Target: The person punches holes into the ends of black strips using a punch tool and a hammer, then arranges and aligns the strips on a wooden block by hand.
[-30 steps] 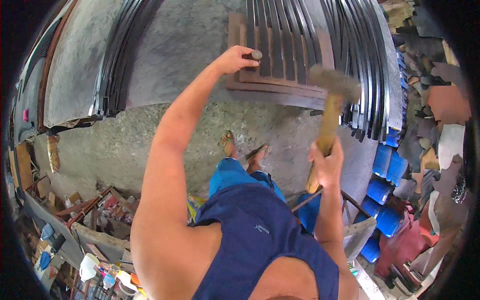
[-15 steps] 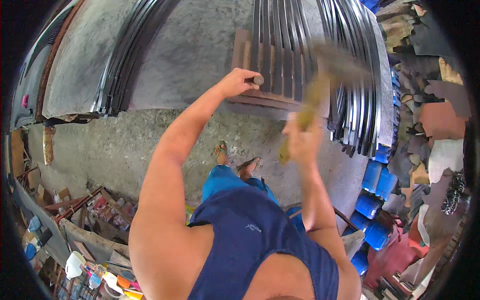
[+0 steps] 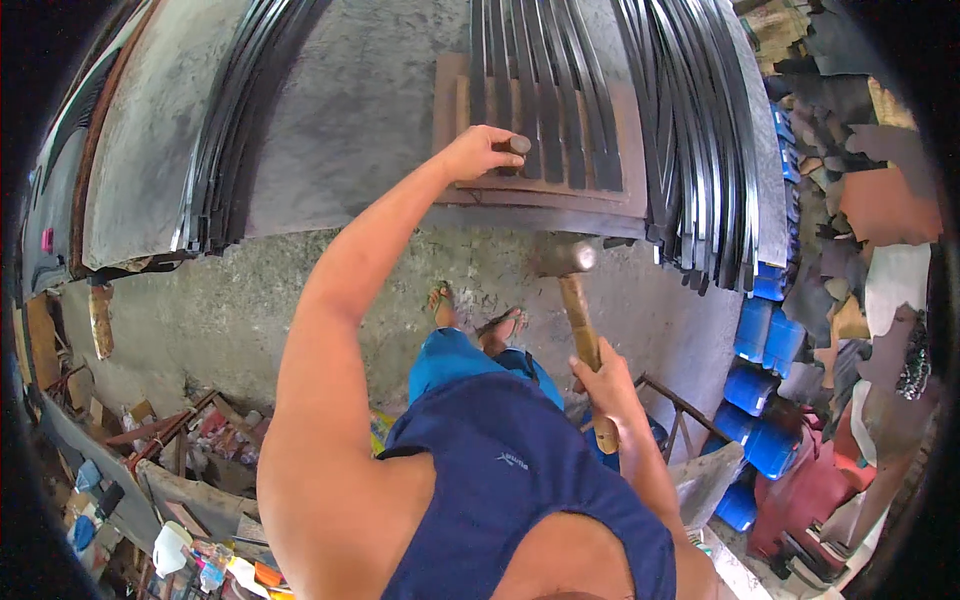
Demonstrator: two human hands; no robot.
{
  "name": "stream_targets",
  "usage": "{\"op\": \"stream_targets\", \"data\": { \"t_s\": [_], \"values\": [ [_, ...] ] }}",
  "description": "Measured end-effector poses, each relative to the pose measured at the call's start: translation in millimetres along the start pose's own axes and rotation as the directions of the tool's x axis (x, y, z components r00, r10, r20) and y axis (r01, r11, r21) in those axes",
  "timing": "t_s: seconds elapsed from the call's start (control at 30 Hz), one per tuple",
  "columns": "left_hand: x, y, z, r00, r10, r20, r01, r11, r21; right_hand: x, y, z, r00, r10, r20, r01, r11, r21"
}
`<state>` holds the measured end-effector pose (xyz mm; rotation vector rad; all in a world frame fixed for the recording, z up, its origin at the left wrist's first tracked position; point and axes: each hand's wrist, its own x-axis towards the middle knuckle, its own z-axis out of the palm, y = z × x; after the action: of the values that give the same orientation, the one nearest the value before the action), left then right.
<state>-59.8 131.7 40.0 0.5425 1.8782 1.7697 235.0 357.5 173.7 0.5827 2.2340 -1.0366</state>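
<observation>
My left hand point(image 3: 474, 155) is closed round a short metal punch point(image 3: 517, 145), its round top facing up. The punch stands over the near ends of several dark strips point(image 3: 549, 130), which look like leather or a similar sheet material. Those strips lie side by side on a brown board point(image 3: 629, 150) at the table's near edge; the punch's lower end is hidden. Lower right, my right hand point(image 3: 610, 385) grips a hammer point(image 3: 579, 315) by its wooden handle. The hammer's metal head is held in front of the table edge, apart from the punch.
Bundles of long dark strips point(image 3: 700, 150) hang over the table edge on the right, with another bundle point(image 3: 225, 150) on the left. Blue containers point(image 3: 748, 388) and scrap pieces point(image 3: 885, 210) line the right side. Clutter point(image 3: 190, 440) fills the lower left beyond the concrete floor point(image 3: 250, 310).
My right hand has brought the hammer down and back toward my body from above the table. My left hand still holds the punch at the strips' ends.
</observation>
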Motion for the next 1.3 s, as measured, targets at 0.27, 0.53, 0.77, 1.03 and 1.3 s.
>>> {"op": "stream_targets", "data": {
  "t_s": [0.27, 0.53, 0.77, 1.03, 1.3],
  "values": [
    [3, -9, -3, 0.996, -0.088, -0.010, 0.088, 0.996, -0.012, -2, -23, -41, 0.993, 0.068, -0.095, -0.061, 0.995, 0.077],
    [5, -20, -2, 0.999, -0.048, -0.006, 0.048, 0.999, 0.012, 3, -102, -100, 0.534, -0.562, -0.632, 0.796, 0.586, 0.151],
    [-12, 22, 14, 0.997, -0.034, -0.072, 0.052, 0.963, 0.263, 12, -160, -86, 0.274, -0.612, -0.742, 0.962, 0.169, 0.216],
    [-24, 0, 16, 0.990, 0.135, -0.052, -0.113, 0.947, 0.299, 63, -18, 16, 0.989, -0.141, -0.034, 0.131, 0.970, -0.206],
    [21, -2, 33, 0.998, 0.018, -0.059, -0.010, 0.990, 0.138, 14, -5, -48, 1.000, 0.009, 0.011, -0.008, 0.994, -0.110]
  ]
}}
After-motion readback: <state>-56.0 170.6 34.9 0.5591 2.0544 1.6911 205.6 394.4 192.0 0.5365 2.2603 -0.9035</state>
